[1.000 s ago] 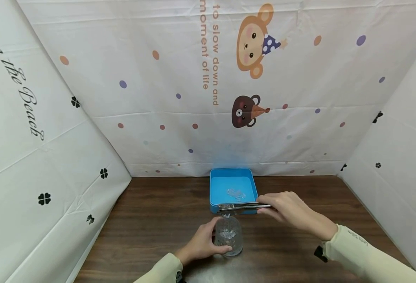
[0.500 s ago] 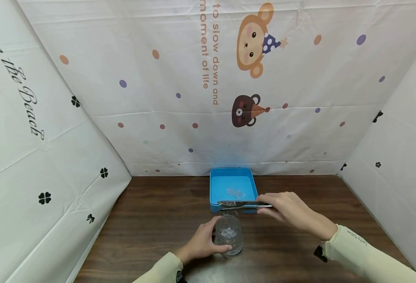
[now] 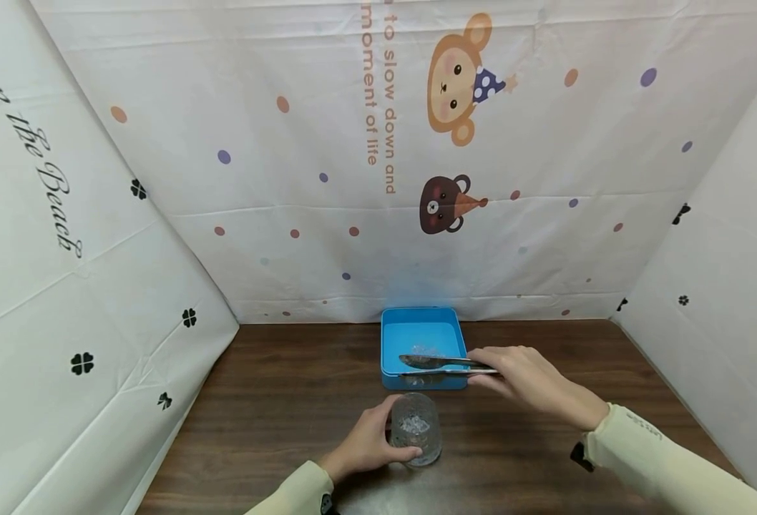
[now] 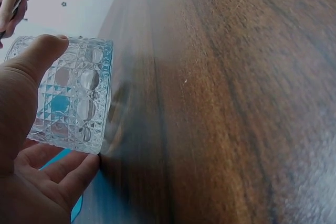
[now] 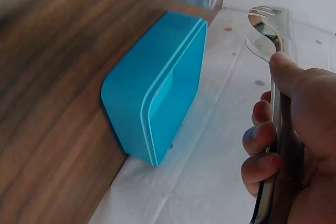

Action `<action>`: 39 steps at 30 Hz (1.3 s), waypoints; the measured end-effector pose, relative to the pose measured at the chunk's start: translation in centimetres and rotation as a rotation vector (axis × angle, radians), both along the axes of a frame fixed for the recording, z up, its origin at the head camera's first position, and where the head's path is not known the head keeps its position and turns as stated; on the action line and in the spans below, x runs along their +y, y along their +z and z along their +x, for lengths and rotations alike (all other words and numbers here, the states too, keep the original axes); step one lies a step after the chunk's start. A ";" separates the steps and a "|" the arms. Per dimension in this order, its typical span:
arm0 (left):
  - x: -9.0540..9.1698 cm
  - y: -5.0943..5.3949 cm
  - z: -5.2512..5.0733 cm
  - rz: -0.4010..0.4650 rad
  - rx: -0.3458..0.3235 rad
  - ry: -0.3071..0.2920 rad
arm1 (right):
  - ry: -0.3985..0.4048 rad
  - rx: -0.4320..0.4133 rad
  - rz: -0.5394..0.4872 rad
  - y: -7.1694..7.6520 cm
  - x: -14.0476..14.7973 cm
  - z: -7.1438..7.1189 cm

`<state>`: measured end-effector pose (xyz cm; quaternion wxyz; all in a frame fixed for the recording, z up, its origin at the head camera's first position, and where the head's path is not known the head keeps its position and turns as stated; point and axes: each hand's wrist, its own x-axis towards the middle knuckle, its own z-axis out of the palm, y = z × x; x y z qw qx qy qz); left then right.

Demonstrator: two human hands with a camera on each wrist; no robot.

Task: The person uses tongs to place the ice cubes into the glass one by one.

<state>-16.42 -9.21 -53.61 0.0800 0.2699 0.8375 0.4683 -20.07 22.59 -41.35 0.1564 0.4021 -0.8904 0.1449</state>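
Glass (image 3: pixel 427 433) steadied, tongs (image 3: pixel 426 362) parted at the blue box (image 3: pixel 411 330).
Left hand (image 3: pixel 368 438) curls fingers and thumb around the upright glass on the wooden table (image 3: pixel 301 386), probably to stop it sliding; clear pieces (image 3: pixel 415 425) lie inside. Right hand (image 3: pixel 526 378) has its fingers clamped on the tongs, tips apart above the box's near edge; nothing I can make out between them. Box sits just beyond the glass, presumably for easy reach.

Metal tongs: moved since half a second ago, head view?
Yes, slightly: up the image against the blue tray. The metal tongs now sit farther over it, away from the glass tumbler.
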 end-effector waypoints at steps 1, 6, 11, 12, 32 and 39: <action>0.0 0.0 0.0 0.005 -0.001 -0.001 | -0.007 0.005 0.001 0.1 0.1 -0.3; 0.0 -0.2 0.0 0.025 0.005 -0.008 | -0.078 0.009 0.023 0.3 0.6 -1.9; -0.1 -0.4 0.0 0.045 0.011 -0.013 | -0.162 -0.048 0.081 0.2 1.1 -3.5; -0.1 -0.4 0.0 0.048 0.015 -0.013 | -0.172 -0.059 0.090 0.1 1.2 -3.9; 0.1 -0.9 -0.3 0.042 0.017 0.021 | -0.238 -0.135 0.161 -1.3 2.1 -7.9; 0.2 -1.0 -0.4 0.038 0.021 0.023 | -0.234 -0.127 0.171 -1.5 1.8 -8.1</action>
